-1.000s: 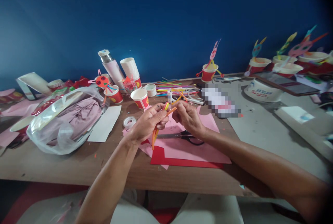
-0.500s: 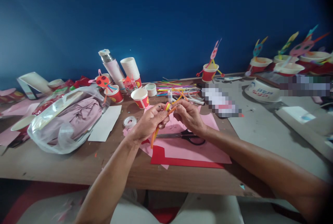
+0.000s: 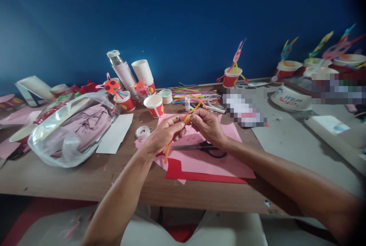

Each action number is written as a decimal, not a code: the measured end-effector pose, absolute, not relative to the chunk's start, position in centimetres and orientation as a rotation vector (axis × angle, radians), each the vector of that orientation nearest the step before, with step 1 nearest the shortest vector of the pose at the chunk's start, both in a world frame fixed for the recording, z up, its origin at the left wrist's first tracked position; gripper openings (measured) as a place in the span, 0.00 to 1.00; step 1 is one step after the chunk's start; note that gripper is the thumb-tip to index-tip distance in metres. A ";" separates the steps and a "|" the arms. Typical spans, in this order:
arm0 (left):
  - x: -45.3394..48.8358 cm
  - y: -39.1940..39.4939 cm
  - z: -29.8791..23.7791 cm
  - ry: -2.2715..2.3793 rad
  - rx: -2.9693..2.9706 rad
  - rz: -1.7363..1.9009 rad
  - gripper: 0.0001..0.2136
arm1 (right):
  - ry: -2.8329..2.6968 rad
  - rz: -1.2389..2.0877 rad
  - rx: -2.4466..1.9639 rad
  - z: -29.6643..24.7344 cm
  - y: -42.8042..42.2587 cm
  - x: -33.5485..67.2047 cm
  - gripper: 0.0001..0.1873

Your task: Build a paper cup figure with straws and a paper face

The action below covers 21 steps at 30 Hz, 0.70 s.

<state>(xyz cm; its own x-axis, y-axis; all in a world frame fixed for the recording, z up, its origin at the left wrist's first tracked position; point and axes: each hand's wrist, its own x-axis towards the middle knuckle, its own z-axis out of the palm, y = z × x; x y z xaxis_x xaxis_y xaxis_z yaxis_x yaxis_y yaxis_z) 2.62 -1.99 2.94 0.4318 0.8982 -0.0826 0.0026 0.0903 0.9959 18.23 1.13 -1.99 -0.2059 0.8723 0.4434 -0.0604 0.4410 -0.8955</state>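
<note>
My left hand [image 3: 165, 134] is closed around a small bundle of thin coloured straws [image 3: 168, 147], orange and yellow, whose lower ends hang below the fist. My right hand [image 3: 208, 126] pinches the upper ends of the same straws right beside the left thumb. Both hands hover over pink paper [image 3: 211, 162] and a red sheet [image 3: 183, 173] on the wooden table [image 3: 85, 181]. Black-handled scissors [image 3: 210, 149] lie on the pink paper just under my right hand.
A red-and-white paper cup [image 3: 154, 106], a tape roll [image 3: 142, 131], loose coloured straws [image 3: 190, 96], a cup stack [image 3: 143, 72] and a flask [image 3: 121, 70] lie behind the hands. A clear plastic bag with cloth [image 3: 71, 130] sits left. Decorated cups [image 3: 232, 75] line the back right.
The hands stay together on the straws; the fingers have shifted slightly and the bundle sits a little lower in view. The camera has tilted a bit.
</note>
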 end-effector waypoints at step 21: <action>2.4 -1.7 2.7 0.985 1.442 0.799 0.11 | -1.676 0.969 -0.789 -1.3 1.1 18.8 0.15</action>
<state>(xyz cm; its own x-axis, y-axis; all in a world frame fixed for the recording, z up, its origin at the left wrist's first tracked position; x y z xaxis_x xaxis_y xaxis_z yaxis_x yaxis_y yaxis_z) 2.37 -1.66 2.68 0.4144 0.9079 -0.0625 0.1258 0.0108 0.9920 18.83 1.07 -1.34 -0.2833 0.8552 0.4340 0.0506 0.4652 -0.8838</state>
